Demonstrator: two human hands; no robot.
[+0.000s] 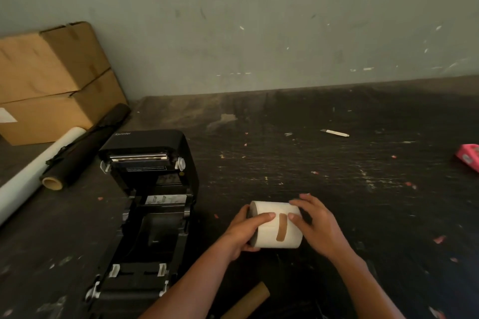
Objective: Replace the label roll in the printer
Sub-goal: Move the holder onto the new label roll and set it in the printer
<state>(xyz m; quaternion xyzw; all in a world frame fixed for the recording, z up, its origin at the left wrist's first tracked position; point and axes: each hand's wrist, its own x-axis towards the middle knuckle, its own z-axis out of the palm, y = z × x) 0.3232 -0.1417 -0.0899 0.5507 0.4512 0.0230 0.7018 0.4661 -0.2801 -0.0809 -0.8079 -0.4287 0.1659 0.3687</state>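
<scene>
Both grips closed around a white label roll (277,225), left hand (246,232) on one end, right hand (317,225) on the other. Held above the dark worktop (337,176), just right of the open Xprinter label printer (147,210). Brown tape strip (282,227) across the roll's loose edge.

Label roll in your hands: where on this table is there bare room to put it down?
The widest bare patch lies right of the printer, between the label roll and the wall, bordered by the white pen and pink item. The left is crowded: cardboard boxes, two long rolls. An empty cardboard core lies nearest you.
</scene>
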